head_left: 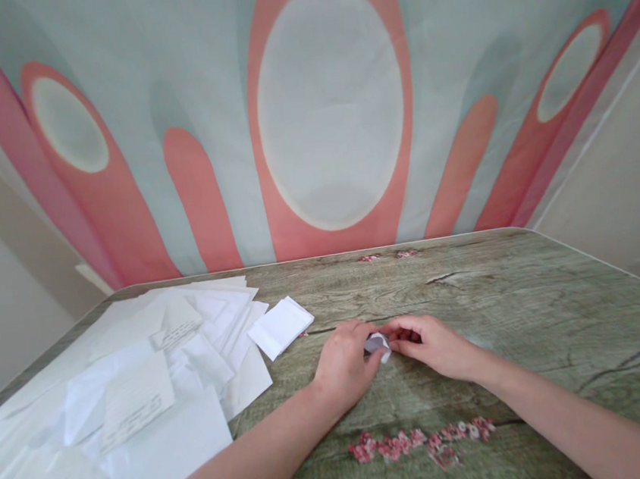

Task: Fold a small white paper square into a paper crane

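Observation:
Near the middle of the table, a small piece of folded white paper (375,346) is held between both hands. My left hand (344,359) grips it from the left, thumb in front and fingers behind. At its right edge my right hand (422,343) pinches with thumb and fingertips. The paper looks curled, and its far side is hidden by the fingers. A little stack of folded white paper (281,327) lies on the table to the left, apart from my left hand.
A wide, loose pile of white sheets and envelopes (163,439) covers the table's left side, some with printed lines. The wood-patterned tabletop (564,336) bears a pink flower print (421,441). A pink and grey-green patterned backdrop (348,236) rises behind the far edge.

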{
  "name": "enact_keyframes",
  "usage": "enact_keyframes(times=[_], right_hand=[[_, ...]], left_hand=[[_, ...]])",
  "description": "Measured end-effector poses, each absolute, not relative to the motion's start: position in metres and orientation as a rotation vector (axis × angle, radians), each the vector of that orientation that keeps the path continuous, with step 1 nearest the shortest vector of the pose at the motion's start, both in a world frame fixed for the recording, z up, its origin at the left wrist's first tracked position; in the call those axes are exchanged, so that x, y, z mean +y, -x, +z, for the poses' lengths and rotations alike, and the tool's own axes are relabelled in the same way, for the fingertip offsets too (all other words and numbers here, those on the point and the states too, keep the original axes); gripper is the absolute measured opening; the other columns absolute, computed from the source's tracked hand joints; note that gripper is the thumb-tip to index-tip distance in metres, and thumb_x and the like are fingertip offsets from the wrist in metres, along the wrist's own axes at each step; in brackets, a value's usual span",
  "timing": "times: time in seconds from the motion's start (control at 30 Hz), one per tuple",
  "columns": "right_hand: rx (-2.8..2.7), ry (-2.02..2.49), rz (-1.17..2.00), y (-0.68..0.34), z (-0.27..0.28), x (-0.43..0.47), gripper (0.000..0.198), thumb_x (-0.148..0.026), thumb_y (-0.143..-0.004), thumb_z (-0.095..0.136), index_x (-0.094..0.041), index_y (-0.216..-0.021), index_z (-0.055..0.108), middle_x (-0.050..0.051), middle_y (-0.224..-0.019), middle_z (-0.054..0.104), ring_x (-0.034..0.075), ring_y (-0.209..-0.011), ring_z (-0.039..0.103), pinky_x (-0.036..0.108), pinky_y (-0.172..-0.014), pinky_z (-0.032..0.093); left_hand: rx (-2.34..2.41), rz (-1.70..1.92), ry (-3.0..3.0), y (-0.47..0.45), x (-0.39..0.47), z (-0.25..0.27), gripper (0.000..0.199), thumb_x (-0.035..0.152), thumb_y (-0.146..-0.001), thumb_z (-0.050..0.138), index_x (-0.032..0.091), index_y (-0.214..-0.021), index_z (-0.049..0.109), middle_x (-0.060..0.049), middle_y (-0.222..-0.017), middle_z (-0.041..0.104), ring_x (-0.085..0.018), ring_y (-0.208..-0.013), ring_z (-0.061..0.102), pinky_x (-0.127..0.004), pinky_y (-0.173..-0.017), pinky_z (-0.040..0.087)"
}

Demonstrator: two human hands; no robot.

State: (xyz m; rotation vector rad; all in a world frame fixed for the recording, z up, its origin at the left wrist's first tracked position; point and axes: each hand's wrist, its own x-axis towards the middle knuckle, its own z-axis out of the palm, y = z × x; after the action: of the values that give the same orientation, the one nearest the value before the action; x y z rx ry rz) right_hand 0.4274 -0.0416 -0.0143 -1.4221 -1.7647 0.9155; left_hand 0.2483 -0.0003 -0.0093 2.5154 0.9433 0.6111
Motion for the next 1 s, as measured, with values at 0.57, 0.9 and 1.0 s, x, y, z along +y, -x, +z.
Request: enact_keyframes(times=[0.57, 0.9, 1.0], right_hand=[[-1.71, 1.455, 0.874, -0.4247, -0.0191, -0.0417, 0.019, -0.019, -0.076, 0.059, -0.017, -0.093, 0.066, -0.001, -0.068, 0.063, 0.013, -0.06, 0.054, 0.022, -0.055, 0.04], [-1.7, 1.45, 0.917, -0.4257, -0.0205, -0.0394, 0.02, -0.02, -0.076, 0.061, -0.016, -0.094, 0.065, 0.0, -0.071, 0.064, 0.013, -0.062, 0.054, 0.022, -0.056, 0.04], [-1.703, 1.454, 0.911, -0.4263, -0.0204, -0.0389, 0.019, -0.02, -0.076, 0.061, -0.016, -0.094, 0.065, 0.0, -0.071, 0.064, 0.013, -0.062, 0.054, 0.023, -0.056, 0.04]], left_hand=[[0.944, 0.63, -2.505, -0.2484, 0.0, -0.0102, 0.024, 0.022, -0.077, 0.058, 0.02, -0.101, 0.06, -0.005, -0.097, 0.062, -0.02, -0.093, 0.055, -0.031, -0.085, 0.043], [0.932, 0.614, -2.54, -0.2489, -0.0009, -0.0101, 0.025, 0.023, -0.079, 0.056, 0.021, -0.104, 0.06, -0.005, -0.099, 0.063, -0.02, -0.095, 0.054, -0.032, -0.087, 0.042], [0.932, 0.622, -2.54, -0.2489, -0.001, -0.0111, 0.025, 0.022, -0.079, 0.056, 0.021, -0.104, 0.06, -0.004, -0.099, 0.062, -0.02, -0.095, 0.054, -0.032, -0.087, 0.042]])
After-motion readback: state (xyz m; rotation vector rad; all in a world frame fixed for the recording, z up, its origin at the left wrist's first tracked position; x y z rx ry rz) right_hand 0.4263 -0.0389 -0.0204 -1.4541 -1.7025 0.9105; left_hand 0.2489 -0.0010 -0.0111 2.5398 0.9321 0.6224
